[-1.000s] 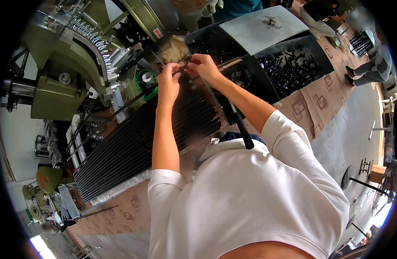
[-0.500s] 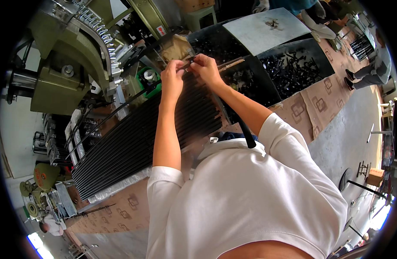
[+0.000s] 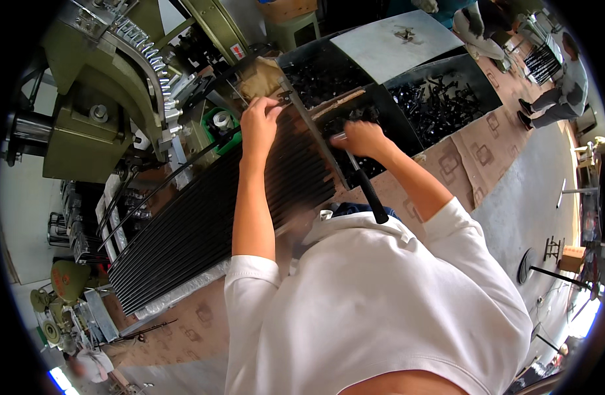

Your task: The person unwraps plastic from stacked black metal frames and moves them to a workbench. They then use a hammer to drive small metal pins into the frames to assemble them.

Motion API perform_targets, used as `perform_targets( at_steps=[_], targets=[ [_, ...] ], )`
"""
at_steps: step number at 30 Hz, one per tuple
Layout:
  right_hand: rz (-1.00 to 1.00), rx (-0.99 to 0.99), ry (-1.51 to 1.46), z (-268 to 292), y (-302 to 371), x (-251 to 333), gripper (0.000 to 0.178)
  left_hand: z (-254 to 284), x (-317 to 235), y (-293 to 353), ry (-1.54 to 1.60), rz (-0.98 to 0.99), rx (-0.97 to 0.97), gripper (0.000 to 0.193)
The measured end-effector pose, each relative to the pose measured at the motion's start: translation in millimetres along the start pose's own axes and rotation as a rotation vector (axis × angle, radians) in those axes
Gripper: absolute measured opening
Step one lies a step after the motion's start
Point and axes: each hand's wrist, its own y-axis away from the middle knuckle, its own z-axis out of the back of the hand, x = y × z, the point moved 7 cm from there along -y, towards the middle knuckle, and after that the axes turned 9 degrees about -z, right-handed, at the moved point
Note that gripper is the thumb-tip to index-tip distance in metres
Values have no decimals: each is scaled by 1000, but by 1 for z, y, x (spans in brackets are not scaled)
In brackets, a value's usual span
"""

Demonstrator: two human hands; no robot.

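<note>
My left hand (image 3: pixel 258 126) is closed at the upper end of a long black rod (image 3: pixel 196 155), which slants down to the left; the fingers partly hide its tip. Below that hand lies a wide row of black rods (image 3: pixel 204 220) side by side. My right hand (image 3: pixel 363 140) has its fingers curled at the metal shaft of a black-handled tool (image 3: pixel 372 194). Its grip end points toward my waist, and slight blur hides the tool's upper end. A metal bar (image 3: pixel 310 125) runs along the right ends of the rods, between my two hands.
A green press-like machine (image 3: pixel 98 112) with coil springs stands at left. A green bin (image 3: pixel 225 128) holds a white roll. Black trays (image 3: pixel 442 135) of small dark parts lie to the right, under a grey sheet (image 3: pixel 398 41). Other people (image 3: pixel 566 92) are at the far right and back.
My right hand has left the rod end beside my left hand and come down and right to the black-handled tool. My left hand stays near the rod end.
</note>
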Motion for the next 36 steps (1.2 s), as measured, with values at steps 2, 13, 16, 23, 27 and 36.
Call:
perform_targets(
  at_steps=[2,13,16,23,27,36],
  targets=[
    [-1,145,121,-34,15,-15,46,-3,-1,2,16,2,8,12],
    [26,348,-1682,-38,62,-27,27,-4,2,-1,71,54,7,12],
    [138,189,-1623,0,65,2,24,-4,1,0,58,57,13,12],
    [184,30,-1663,12,57,23,17,-3,-1,0,16,20,4,12],
    [118,178,-1727,6,63,24,16,-3,-1,1,-2,23,19,12],
    [216,196,-1740,19,69,42,19,-4,4,1,31,22,-9,11]
  ],
)
